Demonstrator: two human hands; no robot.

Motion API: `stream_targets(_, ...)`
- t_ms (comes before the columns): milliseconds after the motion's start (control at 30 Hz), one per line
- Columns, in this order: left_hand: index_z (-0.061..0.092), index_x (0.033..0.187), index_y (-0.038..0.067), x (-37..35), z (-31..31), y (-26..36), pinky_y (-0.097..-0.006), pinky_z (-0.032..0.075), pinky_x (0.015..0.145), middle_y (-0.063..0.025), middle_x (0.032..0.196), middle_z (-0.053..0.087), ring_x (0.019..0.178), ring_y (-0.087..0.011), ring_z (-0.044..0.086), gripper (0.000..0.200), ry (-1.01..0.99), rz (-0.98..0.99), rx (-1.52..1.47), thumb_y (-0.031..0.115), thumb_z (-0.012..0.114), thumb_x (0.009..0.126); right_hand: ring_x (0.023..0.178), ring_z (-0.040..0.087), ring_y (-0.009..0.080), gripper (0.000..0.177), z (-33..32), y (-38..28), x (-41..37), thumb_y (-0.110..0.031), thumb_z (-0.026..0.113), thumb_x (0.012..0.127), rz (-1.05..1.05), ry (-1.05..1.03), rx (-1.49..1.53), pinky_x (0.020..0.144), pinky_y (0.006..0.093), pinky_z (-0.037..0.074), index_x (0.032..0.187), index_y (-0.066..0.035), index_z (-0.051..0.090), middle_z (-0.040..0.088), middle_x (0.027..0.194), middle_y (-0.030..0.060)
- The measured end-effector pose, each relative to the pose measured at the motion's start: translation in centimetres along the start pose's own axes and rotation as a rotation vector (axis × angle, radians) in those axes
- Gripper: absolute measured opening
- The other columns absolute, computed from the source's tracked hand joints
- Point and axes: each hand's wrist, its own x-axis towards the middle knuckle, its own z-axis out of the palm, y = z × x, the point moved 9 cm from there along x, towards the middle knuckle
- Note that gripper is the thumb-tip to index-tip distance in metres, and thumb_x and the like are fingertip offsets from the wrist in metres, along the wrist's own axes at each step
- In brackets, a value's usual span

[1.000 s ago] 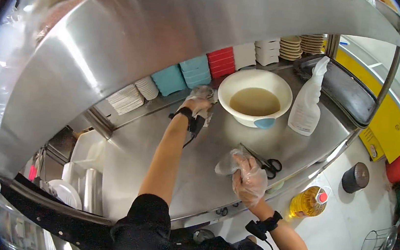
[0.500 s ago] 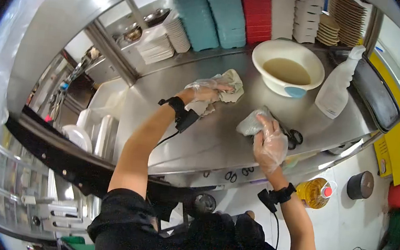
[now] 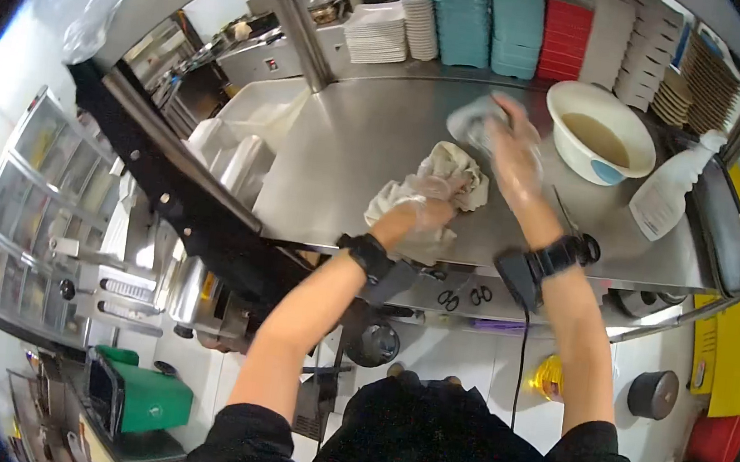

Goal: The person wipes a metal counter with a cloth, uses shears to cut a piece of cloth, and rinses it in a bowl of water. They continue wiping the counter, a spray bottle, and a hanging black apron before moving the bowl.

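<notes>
My left hand (image 3: pixel 432 206), in a clear plastic glove, presses on a crumpled off-white cloth (image 3: pixel 460 164) near the front of the steel table (image 3: pixel 334 145). Its fingers are curled into the fabric. Farther back, my gloved right hand (image 3: pixel 515 156) is closed on a greyish-white cloth (image 3: pixel 471 122), which is blurred by motion and rests against or just over the steel. Black-handled scissors (image 3: pixel 589 248) lie partly behind my right wrist. To the right of that hand stands a white basin (image 3: pixel 562 111) holding murky liquid.
A spray bottle (image 3: pixel 669 192) stands right of the basin, beside a dark tray (image 3: pixel 710 210). Stacked teal containers (image 3: pixel 513 28), red containers (image 3: pixel 563 39) and white plates (image 3: pixel 377 36) line the back. A steel post (image 3: pixel 297 27) rises at the left. More scissors (image 3: pixel 448 300) lie below the front edge.
My right hand has moved with its cloth from the front of the table toward the back. My left hand and its cloth are nearer the front edge. The view has shifted.
</notes>
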Motion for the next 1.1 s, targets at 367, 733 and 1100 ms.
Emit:
stream_targets(367, 0.036, 0.152, 0.019, -8.0, -4.3, 1.6, -0.0525, 0.029, 0.115, -0.0181, 0.155, 0.038, 0.145, -0.0493, 0.025, 0.087, 0.183, -0.106, -0.181, 0.053, 0.069, 0.078, 0.131, 0.051, 0.0338, 0.065, 4.0, 1.6, -1.9, -0.053, 0.051, 0.098, -0.144, -0.323, -0.323, 0.108, 0.0402, 0.040, 0.149, -0.014, 0.041, 0.052, 0.144, 0.0193)
stream_targets(733, 0.037, 0.152, 0.025, -3.2, -3.9, 5.2, -0.0514, 0.031, 0.116, -0.0207, 0.160, 0.027, 0.146, -0.0497, 0.023, 0.101, -0.117, 0.000, -0.173, 0.070, 0.072, 0.069, 0.108, 0.064, 0.0370, 0.042, -15.4, 5.0, -10.4, -0.039, 0.057, 0.098, -0.215, 0.015, -0.928, 0.091, 0.0465, 0.051, 0.133, -0.017, 0.056, 0.064, 0.126, 0.0146)
stream_targets(1100, 0.054, 0.140, 0.032, -5.5, -2.2, 10.7, -0.0541, 0.033, 0.113, -0.0108, 0.148, 0.048, 0.140, -0.0381, 0.039, 0.061, 0.118, 0.113, -0.194, 0.023, 0.068, 0.081, 0.140, 0.041, 0.0315, 0.062, -12.7, 7.5, -13.8, -0.049, 0.066, 0.087, -0.284, -0.360, -1.005, 0.109, 0.0435, 0.041, 0.137, -0.014, 0.056, 0.044, 0.151, 0.0116)
